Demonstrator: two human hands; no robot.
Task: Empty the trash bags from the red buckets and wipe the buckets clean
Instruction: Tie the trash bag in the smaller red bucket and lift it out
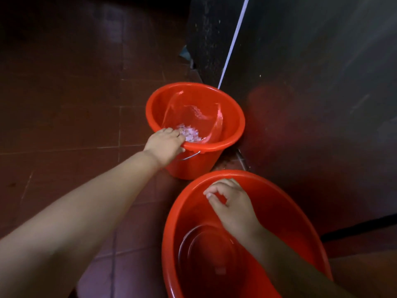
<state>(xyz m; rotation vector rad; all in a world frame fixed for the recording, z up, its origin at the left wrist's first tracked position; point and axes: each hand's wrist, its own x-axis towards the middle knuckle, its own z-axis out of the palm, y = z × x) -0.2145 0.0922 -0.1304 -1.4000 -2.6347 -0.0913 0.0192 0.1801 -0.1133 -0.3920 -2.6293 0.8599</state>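
Note:
Two red buckets stand on the tiled floor by a dark wall. The far bucket (pixel 232 117) holds a clear, crumpled trash bag (pixel 193 117) slumped inside it. My left hand (pixel 166 144) reaches over its near rim, fingers curled onto the bag's bunched white edge (pixel 190 134). The near bucket (pixel 279 211) shows a bare red inside with a round bottom. My right hand (pixel 231 203) hovers above its opening with fingers loosely curled, thumb and forefinger nearly touching, holding nothing that I can see.
Dark red-brown floor tiles (pixel 75 125) stretch to the left. A dark wall (pixel 322 82) with a white vertical strip (pixel 233 41) rises right behind the buckets. The far bucket's metal handle (pixel 190 156) hangs down its front.

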